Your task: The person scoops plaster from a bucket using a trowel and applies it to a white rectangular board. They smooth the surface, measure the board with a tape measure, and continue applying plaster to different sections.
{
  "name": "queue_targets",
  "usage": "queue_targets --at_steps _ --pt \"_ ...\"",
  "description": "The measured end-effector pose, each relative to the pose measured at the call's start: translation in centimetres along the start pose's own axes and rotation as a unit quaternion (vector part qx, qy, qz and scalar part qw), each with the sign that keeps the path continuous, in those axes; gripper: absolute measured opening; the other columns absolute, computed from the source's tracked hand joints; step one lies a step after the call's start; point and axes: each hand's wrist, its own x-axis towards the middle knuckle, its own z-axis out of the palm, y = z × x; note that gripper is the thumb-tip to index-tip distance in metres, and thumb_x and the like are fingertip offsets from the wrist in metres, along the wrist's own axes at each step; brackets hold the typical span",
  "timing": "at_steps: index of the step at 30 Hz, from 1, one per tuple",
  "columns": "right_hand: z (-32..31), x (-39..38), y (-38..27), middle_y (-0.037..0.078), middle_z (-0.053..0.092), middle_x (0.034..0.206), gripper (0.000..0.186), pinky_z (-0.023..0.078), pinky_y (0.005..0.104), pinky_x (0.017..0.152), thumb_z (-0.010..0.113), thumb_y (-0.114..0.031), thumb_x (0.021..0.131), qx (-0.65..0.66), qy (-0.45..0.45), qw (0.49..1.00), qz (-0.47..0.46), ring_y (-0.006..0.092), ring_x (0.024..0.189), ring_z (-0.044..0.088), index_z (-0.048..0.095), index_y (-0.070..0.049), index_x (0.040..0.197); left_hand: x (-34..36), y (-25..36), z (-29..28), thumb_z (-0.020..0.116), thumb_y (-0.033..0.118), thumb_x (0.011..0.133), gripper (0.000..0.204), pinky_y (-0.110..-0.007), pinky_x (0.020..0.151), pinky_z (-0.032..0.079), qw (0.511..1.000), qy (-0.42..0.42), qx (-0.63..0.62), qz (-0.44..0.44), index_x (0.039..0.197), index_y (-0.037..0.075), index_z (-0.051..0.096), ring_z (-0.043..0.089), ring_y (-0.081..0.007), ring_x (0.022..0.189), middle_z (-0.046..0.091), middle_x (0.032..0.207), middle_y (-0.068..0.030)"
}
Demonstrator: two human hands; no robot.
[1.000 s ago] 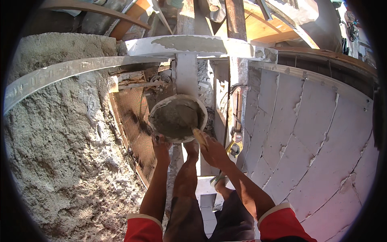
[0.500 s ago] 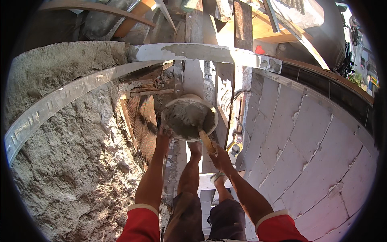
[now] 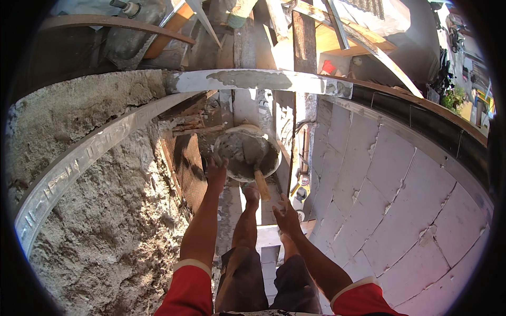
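A round bucket (image 3: 274, 167) of wet grey mortar (image 3: 234, 150) sits in front of me between the walls. A trowel with a wooden handle (image 3: 262, 187) rests in it, its blade lying in the mortar and the handle leaning over the near rim. My left hand (image 3: 216, 171) is at the bucket's left near side, fingers apart and pointing up by the rim; whether they touch it is hard to see. My right hand (image 3: 286, 217) is open and holds nothing, a little to the right of and nearer than the trowel handle.
A rough plastered wall (image 3: 105, 210) rises on the left, a pale block wall (image 3: 379, 195) on the right. A mortar-smeared white crosspiece (image 3: 253, 80) spans ahead, with timbers (image 3: 304, 42) beyond. A yellow tool (image 3: 300, 190) lies right of the bucket. My feet stand below on boards.
My right hand has let go of the trowel handle and drawn back toward me. The fingers of my left hand have loosened from the bucket's rim. The view has shifted slightly.
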Motion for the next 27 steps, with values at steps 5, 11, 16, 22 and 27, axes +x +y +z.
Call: queue_targets --at_steps 5,11,16,22,27 --pt "-4.2 -6.1 5.7 0.022 0.066 0.13 0.068 0.056 0.0421 0.092 0.065 -0.03 0.097 -0.051 0.007 0.997 0.05 0.0335 0.103 0.072 0.038 -0.007 0.155 -1.7 1.7 -0.4 0.068 0.02 0.099 0.07 -0.038 0.114 0.04 1.0 -0.013 0.003 0.005 0.157 0.003 0.033 0.046 -0.0281 0.141 0.049 0.151 -0.0221" --pt "-7.0 -15.3 12.6 0.026 0.066 0.127 0.066 0.053 0.0449 0.098 0.065 -0.03 0.094 -0.125 -0.029 0.987 0.092 0.0386 0.109 0.069 0.042 -0.002 0.15 -5.2 2.5 -2.4 0.068 0.018 0.099 0.073 -0.04 0.11 0.044 0.998 -0.016 -0.058 -0.009 0.159 0.004 0.028 0.051 -0.0317 0.137 0.048 0.151 -0.025" --pt "-6.7 -20.5 19.7 0.027 0.06 0.133 0.07 0.044 0.0513 0.109 0.069 -0.031 0.089 -0.27 -0.065 0.96 -0.031 0.0418 0.125 0.057 0.046 -0.001 0.147 -10.4 -1.5 -5.1 0.062 0.022 0.103 0.064 -0.037 0.106 0.048 0.997 0.024 0.06 0.03 0.155 0.0 0.032 0.056 -0.0314 0.132 0.056 0.142 -0.0257" --pt "-5.8 -23.7 23.3 0.024 0.049 0.145 0.069 0.041 0.0539 0.112 0.07 -0.036 0.086 -0.4 -0.038 0.915 -0.02 0.0436 0.134 0.047 0.051 -0.004 0.144 -19.8 -9.3 -6.6 0.051 0.028 0.107 0.053 -0.04 0.109 0.044 0.993 0.047 0.105 -0.011 0.148 -0.005 0.044 0.058 -0.031 0.13 0.062 0.136 -0.0234" --pt "-6.4 -21.9 24.9 0.022 0.053 0.144 0.066 0.041 0.0535 0.111 0.068 -0.036 0.087 -0.385 -0.036 0.922 -0.006 0.0409 0.134 0.048 0.053 -0.005 0.144 -27.8 -15.4 -5.9 0.04 0.041 0.11 0.054 -0.045 0.104 0.046 0.978 0.069 0.193 -0.039 0.133 -0.001 0.063 0.063 -0.0404 0.119 0.066 0.125 -0.0264"
